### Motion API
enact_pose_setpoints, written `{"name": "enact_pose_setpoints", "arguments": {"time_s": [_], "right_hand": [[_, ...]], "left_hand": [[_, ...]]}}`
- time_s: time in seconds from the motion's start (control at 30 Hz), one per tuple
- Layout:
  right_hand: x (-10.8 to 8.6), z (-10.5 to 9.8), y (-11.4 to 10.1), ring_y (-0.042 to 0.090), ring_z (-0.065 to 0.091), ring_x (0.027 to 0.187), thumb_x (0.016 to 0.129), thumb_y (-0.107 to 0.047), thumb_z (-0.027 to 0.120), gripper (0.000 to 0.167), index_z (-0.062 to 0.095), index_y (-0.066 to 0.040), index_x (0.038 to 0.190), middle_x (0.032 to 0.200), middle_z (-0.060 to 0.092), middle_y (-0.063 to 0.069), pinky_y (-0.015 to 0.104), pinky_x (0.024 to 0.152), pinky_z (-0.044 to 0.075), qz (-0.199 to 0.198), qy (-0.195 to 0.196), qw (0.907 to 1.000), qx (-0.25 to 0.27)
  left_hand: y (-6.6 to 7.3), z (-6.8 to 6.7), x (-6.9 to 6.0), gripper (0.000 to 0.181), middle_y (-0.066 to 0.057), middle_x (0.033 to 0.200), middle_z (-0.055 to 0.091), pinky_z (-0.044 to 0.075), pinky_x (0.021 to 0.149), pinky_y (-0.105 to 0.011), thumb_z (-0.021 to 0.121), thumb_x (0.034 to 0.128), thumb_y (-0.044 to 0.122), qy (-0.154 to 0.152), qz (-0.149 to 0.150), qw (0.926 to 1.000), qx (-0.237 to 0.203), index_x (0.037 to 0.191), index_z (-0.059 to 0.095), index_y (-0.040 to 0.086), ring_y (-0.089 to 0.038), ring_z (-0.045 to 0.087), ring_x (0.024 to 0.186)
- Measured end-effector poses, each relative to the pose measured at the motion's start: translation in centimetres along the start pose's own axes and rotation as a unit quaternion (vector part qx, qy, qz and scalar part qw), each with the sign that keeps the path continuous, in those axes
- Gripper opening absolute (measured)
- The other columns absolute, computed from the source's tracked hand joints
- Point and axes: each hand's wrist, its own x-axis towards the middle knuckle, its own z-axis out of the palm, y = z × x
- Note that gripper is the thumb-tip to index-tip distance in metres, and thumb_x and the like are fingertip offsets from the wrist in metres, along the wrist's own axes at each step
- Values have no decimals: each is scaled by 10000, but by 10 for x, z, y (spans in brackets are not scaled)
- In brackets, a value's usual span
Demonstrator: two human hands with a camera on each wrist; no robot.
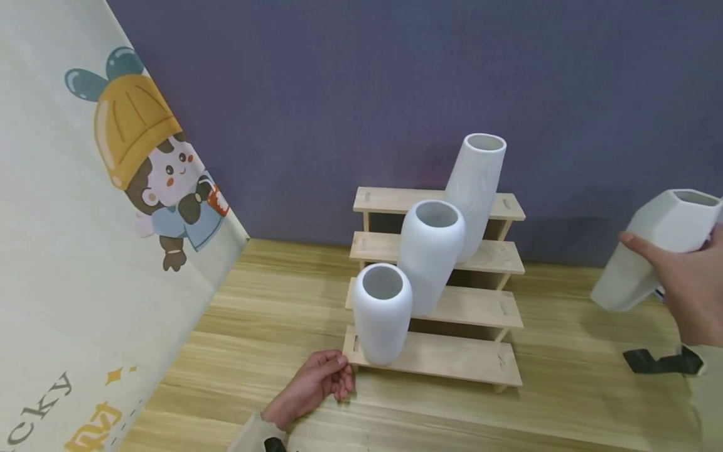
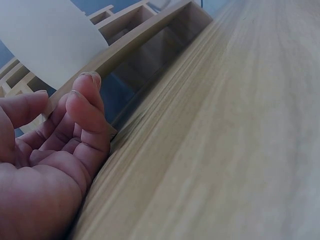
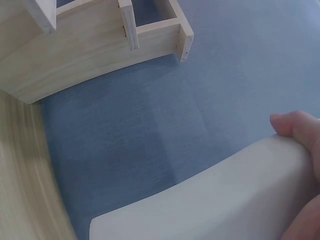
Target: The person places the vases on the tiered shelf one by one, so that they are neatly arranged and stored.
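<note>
My right hand (image 1: 691, 276) grips a white faceted vase (image 1: 638, 263) around its upper body, tilted and off the table at the right. In the right wrist view, the lower part of the vase (image 3: 210, 195) slants across the bottom. With thumb above and curled fingers below, my left hand (image 1: 322, 380) pinches the front left corner of a stepped wooden stand (image 1: 452, 358). Three white vases stand on its steps: a short one (image 1: 383, 320) at the bottom left, a medium one (image 1: 429, 263) behind it, and a tall tapered one (image 1: 477, 182) higher up.
The stand rests on a wood-grain table (image 1: 260, 301). Behind it rises a dark blue wall (image 1: 395, 94). A pale panel (image 1: 56, 220) with a cartoon figure borders the table's left side.
</note>
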Motion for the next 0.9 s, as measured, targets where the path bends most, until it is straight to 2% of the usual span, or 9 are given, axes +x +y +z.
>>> {"name": "enact_pose_setpoints", "arguments": {"time_s": [0.13, 0.23, 0.27, 0.33, 0.43, 0.5, 0.63, 0.73, 0.9], "right_hand": [[0, -1, -3, -88, 405, 1030, 803, -375, 815, 928, 237, -381, 1530, 1095, 319, -334, 126, 771, 381, 33, -9, 9992, -405], [-1, -2, -5, -89, 396, 1033, 814, -407, 795, 926, 213, -397, 1534, 1204, 348, -321, 113, 686, 346, 44, -26, 9984, -566], [-2, -2, -6, -87, 397, 1059, 818, -414, 788, 925, 205, -405, 1535, 1258, 355, -308, 118, 710, 359, 61, -14, 9982, -601], [-3, 0, -9, -69, 393, 1145, 829, -415, 774, 921, 184, -419, 1536, 1367, 344, -276, 172, 847, 429, 91, 8, 9981, -611], [-4, 1, -12, -51, 380, 1218, 836, -406, 766, 914, 176, -429, 1534, 1432, 325, -254, 265, 1042, 399, 149, 32, 9983, -562], [-4, 1, -13, -55, 373, 1224, 839, -398, 766, 914, 175, -430, 1535, 1435, 321, -258, 300, 1103, 381, 165, 28, 9985, -515], [-3, 2, -17, -53, 377, 1212, 832, -362, 777, 906, 199, -434, 1526, 1423, 337, -248, 297, 1106, 379, 47, 101, 9991, -407], [-3, 3, -22, -42, 367, 1222, 829, -345, 781, 910, 201, -437, 1524, 1423, 333, -243, 332, 1160, 362, -54, 134, 9993, -336], [-1, 3, -29, -36, 382, 1201, 819, -296, 794, 904, 234, -420, 1518, 1386, 359, -241, 275, 1088, 375, -173, 140, 9996, -175]], "left_hand": [[0, 0, 1, 262, 61, 825, 727, 533, 617, -148, 387, 1080, 147, 12, -2, 10000, -2, 966, 620, 111, -20, 647, 688], [0, -1, 2, 262, 63, 822, 727, 530, 613, -148, 387, 1080, 150, 13, -6, 10000, 18, 965, 619, 113, -18, 645, 685], [0, -1, 2, 260, 64, 821, 727, 530, 612, -149, 388, 1080, 151, 13, -10, 10000, 27, 965, 618, 114, -18, 644, 685], [0, 0, 3, 258, 65, 820, 727, 528, 609, -149, 388, 1081, 155, 5, -11, 10000, 38, 967, 615, 113, -16, 643, 684], [1, 0, 2, 259, 65, 821, 729, 528, 609, -150, 387, 1082, 158, -5, -31, 10000, 28, 969, 616, 114, -15, 645, 685], [1, 0, 2, 260, 64, 822, 728, 530, 609, -150, 388, 1082, 159, -11, -32, 10000, 23, 970, 618, 114, -16, 646, 686], [0, 0, 2, 258, 61, 824, 728, 533, 609, -150, 392, 1081, 162, -19, -17, 10000, 26, 969, 620, 114, -16, 648, 684], [0, -1, 1, 257, 58, 825, 730, 536, 609, -150, 394, 1081, 162, -23, 3, 10000, 20, 970, 621, 114, -17, 649, 683], [0, 0, 1, 258, 56, 826, 732, 537, 608, -150, 391, 1081, 158, -40, 29, 10000, 16, 970, 620, 115, -16, 648, 682]]}}
